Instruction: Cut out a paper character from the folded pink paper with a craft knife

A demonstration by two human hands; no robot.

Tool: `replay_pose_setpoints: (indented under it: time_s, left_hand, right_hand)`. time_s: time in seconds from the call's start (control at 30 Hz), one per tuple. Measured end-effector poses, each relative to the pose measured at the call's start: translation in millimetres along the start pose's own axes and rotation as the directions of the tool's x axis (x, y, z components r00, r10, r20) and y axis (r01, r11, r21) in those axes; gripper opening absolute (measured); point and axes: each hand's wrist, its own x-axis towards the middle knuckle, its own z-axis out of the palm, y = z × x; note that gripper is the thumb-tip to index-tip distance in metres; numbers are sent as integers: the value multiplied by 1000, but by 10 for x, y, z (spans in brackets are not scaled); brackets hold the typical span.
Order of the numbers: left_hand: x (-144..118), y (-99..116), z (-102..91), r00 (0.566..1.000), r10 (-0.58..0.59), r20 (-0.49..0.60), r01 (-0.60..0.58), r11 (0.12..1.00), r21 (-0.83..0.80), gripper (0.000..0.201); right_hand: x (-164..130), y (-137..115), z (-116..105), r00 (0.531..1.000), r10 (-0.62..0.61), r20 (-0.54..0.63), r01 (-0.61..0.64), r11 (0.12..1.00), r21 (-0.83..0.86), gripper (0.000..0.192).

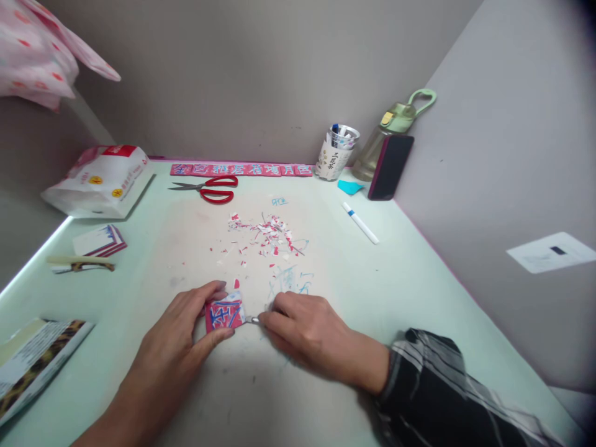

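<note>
The pale green desk (410, 267) runs into a corner of grey walls, with a white bag (100, 180) at its left edge and red scissors (212, 188) near the back. Paper scraps (263, 239) litter the middle. Close to the front edge, the left hand (179, 335) pins a small red paper card (226, 312) flat with thumb and fingers. The right hand (307, 332) is closed around a thin metal-tipped tool (254, 320) touching the card's right edge. A slip of that tip could nick the pinning fingertips or tear the card.

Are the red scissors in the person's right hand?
No, the red scissors lie on the table far from the right hand.
</note>
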Motion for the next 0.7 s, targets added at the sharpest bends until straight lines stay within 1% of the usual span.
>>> replay_pose_setpoints:
  time_s: [0.27,0.5,0.7]
  left_hand:
    - [13,-11,3,1000,8,-7,-8,1000,2,57]
    - [19,14,6,1000,-24,-4,24,1000,-13,54]
    - [16,57,-15,999,-51,-9,50,999,-8,54]
  right_hand:
    - [7,-13,-11,1000,22,19,-22,1000,-4,22]
    - [2,-30,-36,999,44,10,-44,999,5,25]
    - [44,-25,-5,999,49,20,-49,999,17,22]
